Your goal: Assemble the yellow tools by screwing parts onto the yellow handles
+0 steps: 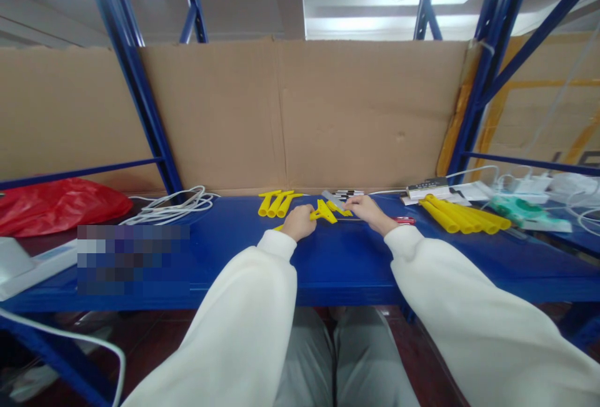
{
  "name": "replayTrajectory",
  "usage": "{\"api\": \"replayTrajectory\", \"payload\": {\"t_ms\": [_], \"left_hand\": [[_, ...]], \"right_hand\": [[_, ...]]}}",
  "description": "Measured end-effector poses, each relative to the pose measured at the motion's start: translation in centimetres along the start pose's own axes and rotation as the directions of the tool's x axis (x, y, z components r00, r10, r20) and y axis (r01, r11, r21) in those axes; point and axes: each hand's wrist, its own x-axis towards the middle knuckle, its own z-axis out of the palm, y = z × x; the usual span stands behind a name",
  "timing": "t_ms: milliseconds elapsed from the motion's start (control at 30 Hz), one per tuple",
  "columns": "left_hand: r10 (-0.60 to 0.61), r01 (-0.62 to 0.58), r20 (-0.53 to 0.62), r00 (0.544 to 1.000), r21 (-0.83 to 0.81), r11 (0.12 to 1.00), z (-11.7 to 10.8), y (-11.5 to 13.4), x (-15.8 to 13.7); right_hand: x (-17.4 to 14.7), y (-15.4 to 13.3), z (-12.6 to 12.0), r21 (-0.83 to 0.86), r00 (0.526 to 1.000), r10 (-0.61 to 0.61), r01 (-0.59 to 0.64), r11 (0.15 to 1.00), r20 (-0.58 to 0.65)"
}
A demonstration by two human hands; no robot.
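Note:
My left hand (pixel 300 222) is wrapped round a yellow scraper-like tool (pixel 327 212). Its wide head sticks out to the right of my fist, and a bit of its handle shows on the left. My right hand (pixel 368 208) is closed in a pinch just beyond that head; whatever is between the fingertips is too small to make out. Beside these fingertips lie a flat grey strip (pixel 332 199) and a small yellow piece (pixel 345 212). A red-handled screwdriver (pixel 404 221) lies by my right wrist, its shaft pointing left.
Several yellow tools (pixel 280 204) lie behind my left hand, and several yellow handles (pixel 462 214) lie at right. Small black-and-white pieces (pixel 347 194) sit at the back. White cable (pixel 182 205) and a red bag (pixel 70 206) are at left. Cardboard (pixel 300 119) backs the blue table (pixel 347 266).

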Motion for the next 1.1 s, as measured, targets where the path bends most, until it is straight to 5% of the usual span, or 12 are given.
{"api": "replayTrajectory", "payload": {"t_ms": [267,533,1100], "left_hand": [[-0.008,0.007,-0.022,1.0,-0.039,0.999,-0.3,0.2,-0.1],[0.015,-0.016,-0.042,0.999,-0.029,0.999,-0.3,0.2,-0.1],[0.044,-0.049,-0.069,0.997,-0.073,0.996,0.0,-0.1,0.1]], "right_hand": [[-0.1,-2.0,2.3,0.002,0.99,0.131,-0.131,0.991,0.044],[-1.2,-1.9,1.4,-0.019,0.974,0.168,-0.167,0.986,0.15],[-2.0,-2.1,0.6,-0.01,0.947,0.117,-0.12,0.993,0.299]]}}
